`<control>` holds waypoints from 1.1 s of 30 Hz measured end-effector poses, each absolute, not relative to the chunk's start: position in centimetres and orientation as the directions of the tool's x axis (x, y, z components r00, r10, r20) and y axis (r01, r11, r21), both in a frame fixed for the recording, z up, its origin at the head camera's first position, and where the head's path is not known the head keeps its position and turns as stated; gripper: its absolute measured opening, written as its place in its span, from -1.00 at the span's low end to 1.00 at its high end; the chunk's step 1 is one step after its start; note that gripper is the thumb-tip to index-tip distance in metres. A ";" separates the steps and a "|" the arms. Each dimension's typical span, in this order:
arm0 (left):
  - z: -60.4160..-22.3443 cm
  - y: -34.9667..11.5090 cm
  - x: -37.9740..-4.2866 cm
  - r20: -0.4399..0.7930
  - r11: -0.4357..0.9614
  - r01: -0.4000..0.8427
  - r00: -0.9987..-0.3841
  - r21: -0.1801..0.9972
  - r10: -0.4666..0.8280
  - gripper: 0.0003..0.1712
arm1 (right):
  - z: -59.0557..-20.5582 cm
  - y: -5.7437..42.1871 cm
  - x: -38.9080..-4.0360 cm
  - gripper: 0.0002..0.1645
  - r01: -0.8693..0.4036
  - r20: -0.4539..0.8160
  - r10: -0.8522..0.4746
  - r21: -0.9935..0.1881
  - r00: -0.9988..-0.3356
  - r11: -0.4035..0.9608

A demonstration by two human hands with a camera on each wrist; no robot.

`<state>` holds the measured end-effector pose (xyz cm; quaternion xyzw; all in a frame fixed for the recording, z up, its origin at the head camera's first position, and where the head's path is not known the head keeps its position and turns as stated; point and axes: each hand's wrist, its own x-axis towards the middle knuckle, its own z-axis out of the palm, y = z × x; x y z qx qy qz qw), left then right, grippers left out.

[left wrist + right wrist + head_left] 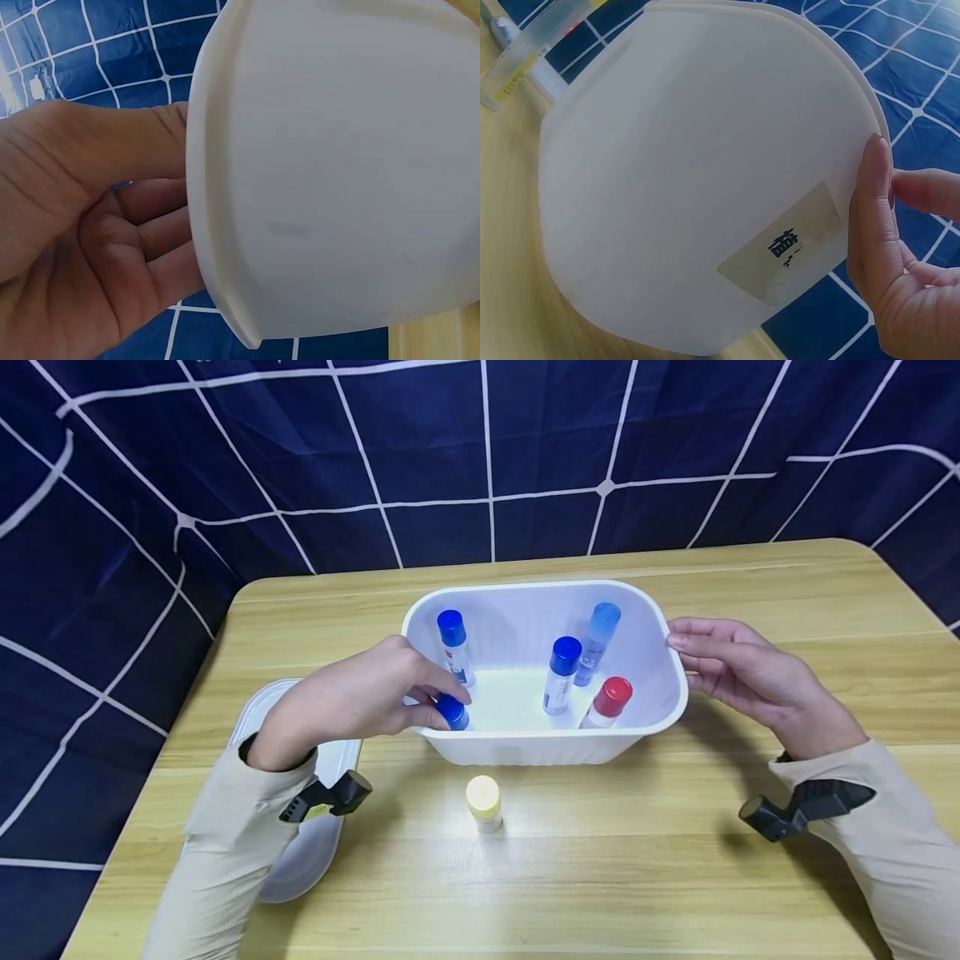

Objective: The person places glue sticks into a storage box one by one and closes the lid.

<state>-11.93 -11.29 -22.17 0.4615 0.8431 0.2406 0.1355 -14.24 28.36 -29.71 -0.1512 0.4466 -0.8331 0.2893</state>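
Observation:
A white plastic bin stands on the table with several glue sticks upright or leaning inside. My left hand reaches over its left rim and pinches a blue-capped glue stick at the front left corner; the stick's lower part is hidden by the bin wall. Behind it is another blue-capped glue stick. Thumb and fingers of my right hand grip the bin's right rim. Toward the bin's right side are a third blue-capped glue stick, a light blue one and a red-capped one.
In front of the bin, a yellow-capped glue stick stands on the wooden table. A white shallow tray or lid lies at the left, partly under my left arm. Dark blue cloth with white lines hangs behind the table.

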 end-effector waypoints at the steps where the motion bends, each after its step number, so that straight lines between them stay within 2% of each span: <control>1: -22.1 -11.3 -11.9 -0.007 0.460 0.716 -0.537 0.525 0.843 -0.72 | -29.7 28.3 -14.2 -0.57 0.347 -0.005 -0.617 -0.830 -0.787 -0.436; 13: -22.3 -11.5 -11.8 0.018 0.451 0.733 -0.533 0.508 0.846 -0.69 | -29.7 28.4 -14.3 -0.57 0.351 0.001 -0.622 -0.825 -0.783 -0.443; 19: -22.4 -11.6 -11.8 0.030 0.463 0.708 -0.563 0.534 0.826 -0.66 | -29.8 28.4 -14.2 -0.57 0.359 0.000 -0.624 -0.818 -0.782 -0.450; 26: -22.3 -12.3 -11.6 0.168 0.443 0.725 -0.600 0.527 0.782 -0.75 | -29.8 28.4 -14.3 -0.57 0.361 -0.010 -0.617 -0.818 -0.787 -0.447; 33: -22.6 -13.6 -10.5 0.351 0.433 0.712 -0.670 0.553 0.654 -0.77 | -29.9 28.4 -14.3 -0.56 0.363 -0.010 -0.617 -0.816 -0.787 -0.449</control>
